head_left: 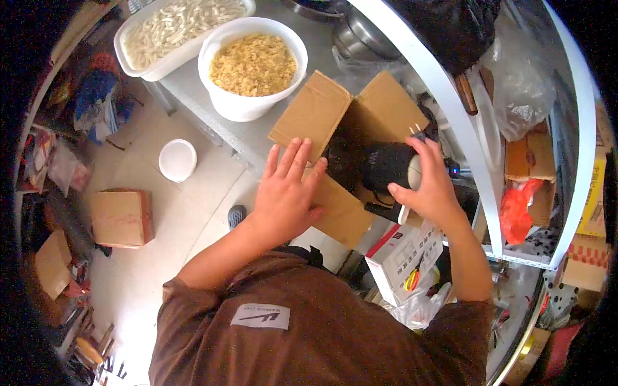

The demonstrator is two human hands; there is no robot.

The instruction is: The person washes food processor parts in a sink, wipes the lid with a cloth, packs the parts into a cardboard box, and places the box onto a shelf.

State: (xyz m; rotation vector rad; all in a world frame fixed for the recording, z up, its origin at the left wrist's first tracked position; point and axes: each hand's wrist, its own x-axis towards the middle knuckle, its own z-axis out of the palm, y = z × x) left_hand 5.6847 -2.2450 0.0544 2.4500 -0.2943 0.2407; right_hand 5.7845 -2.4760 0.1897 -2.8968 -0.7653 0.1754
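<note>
An open cardboard box (391, 103) with raised flaps stands in front of me. My left hand (288, 193) lies on its left side, fingers stretched out flat against a flap (313, 109). Something dark fills the inside of the box, and I cannot make out what it is. My right hand (430, 183) is curled around the pale end of a black cylindrical device (388, 165) at the box's right side. A two-pin plug (417, 130) shows just beyond my right fingertips. Below this hand juts a small white part (403, 214), perhaps of the same device.
A white tub of yellowish crumbs (254, 71) and a white tray of pale strips (183, 29) stand on the grey table (193, 96). A printed white carton (405, 260) sits below my right hand. A curved white frame (444, 83) rises on the right. A closed carton (119, 217) lies on the floor.
</note>
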